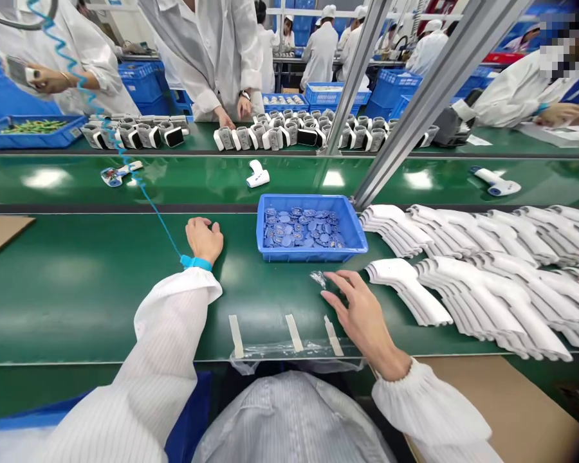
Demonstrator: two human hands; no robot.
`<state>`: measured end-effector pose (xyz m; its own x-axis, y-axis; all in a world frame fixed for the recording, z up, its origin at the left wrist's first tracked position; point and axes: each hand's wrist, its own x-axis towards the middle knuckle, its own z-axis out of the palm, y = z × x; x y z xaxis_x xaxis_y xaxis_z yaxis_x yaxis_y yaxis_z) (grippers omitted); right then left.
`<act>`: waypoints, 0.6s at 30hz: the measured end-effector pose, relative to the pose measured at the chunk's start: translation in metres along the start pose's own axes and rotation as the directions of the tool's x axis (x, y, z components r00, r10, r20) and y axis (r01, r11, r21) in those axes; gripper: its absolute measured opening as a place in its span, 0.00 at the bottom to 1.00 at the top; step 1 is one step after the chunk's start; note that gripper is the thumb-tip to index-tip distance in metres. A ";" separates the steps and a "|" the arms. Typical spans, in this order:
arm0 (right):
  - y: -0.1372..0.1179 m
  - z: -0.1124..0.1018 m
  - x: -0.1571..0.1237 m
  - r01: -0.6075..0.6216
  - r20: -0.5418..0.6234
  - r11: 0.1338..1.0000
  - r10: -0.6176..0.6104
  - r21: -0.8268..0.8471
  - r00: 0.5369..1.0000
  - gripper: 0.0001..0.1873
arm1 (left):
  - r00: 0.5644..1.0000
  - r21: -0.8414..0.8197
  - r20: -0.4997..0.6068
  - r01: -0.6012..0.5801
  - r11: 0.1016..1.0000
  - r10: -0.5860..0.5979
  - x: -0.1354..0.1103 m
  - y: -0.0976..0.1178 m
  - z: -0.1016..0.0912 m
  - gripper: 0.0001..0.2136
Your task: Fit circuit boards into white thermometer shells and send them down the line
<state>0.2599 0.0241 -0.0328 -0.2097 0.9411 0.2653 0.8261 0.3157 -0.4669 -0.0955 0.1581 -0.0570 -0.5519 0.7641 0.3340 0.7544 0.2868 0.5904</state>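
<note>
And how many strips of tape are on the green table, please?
3. All lie near the front edge: left strip, middle strip and right strip, the last nearest the right hand. Another could be hidden beneath that hand.

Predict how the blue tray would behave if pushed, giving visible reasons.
The blue tray would probably slide rather than tip, being wide and low on the green surface. Its straight rim and walls suggest stiff plastic that should hold its shape. The small blue pieces seem to lie loose inside, so they may shift.
</note>
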 end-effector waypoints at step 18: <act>-0.047 0.039 -0.109 0.023 0.557 0.997 -0.058 0.069 0.828 0.14 | 0.999 -0.022 0.017 -0.044 0.999 0.044 -0.012 -0.002 -0.004 0.06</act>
<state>0.2239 -0.0889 -0.0730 -0.5131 0.8287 -0.2235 0.7828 0.3451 -0.5178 -0.0923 0.1461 -0.0592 -0.5119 0.7858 0.3471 0.7697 0.2401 0.5916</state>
